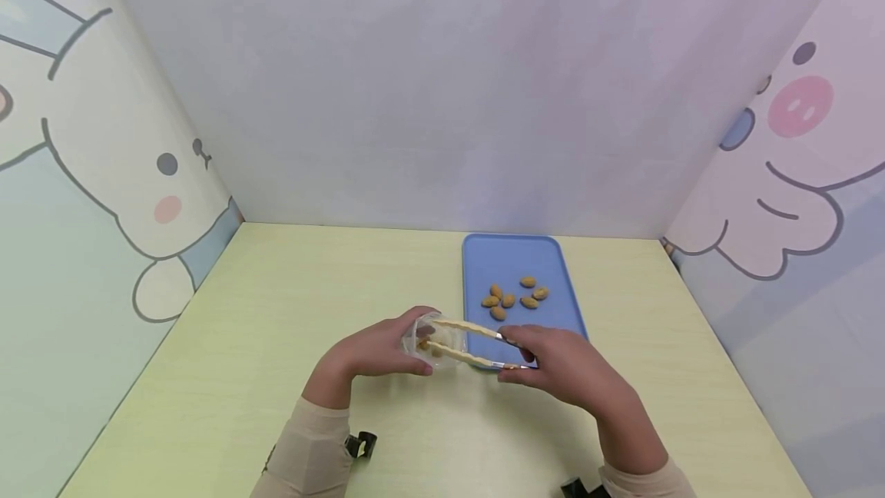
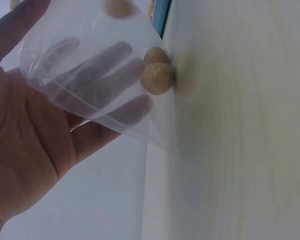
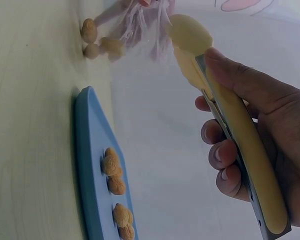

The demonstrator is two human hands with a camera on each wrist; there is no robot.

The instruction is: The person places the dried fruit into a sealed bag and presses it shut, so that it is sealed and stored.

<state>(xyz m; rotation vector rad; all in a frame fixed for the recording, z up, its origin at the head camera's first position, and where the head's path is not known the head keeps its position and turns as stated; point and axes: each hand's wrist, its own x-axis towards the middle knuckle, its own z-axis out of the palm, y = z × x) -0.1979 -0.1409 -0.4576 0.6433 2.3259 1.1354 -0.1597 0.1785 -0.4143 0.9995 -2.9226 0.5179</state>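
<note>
My left hand (image 1: 379, 348) holds a clear plastic bag (image 2: 97, 70) by its mouth, thumb on one side and fingers on the other. Inside the bag lie several brown nuts (image 2: 157, 78), low and close over the tabletop. My right hand (image 1: 570, 366) grips tongs (image 3: 247, 155) with cream-coloured handles and tips. In the head view the tongs stand spread, their tips at the bag's mouth and overlapping it. Just beyond the hands is a blue tray (image 1: 512, 256) with several wrinkled nuts (image 3: 117, 185) on it.
The pale yellow table (image 1: 228, 375) carries the tray, which reaches toward its back edge. A plain back wall (image 1: 415, 98) and side walls with cartoon animals enclose the table. Dark straps (image 1: 361, 446) show near both wrists.
</note>
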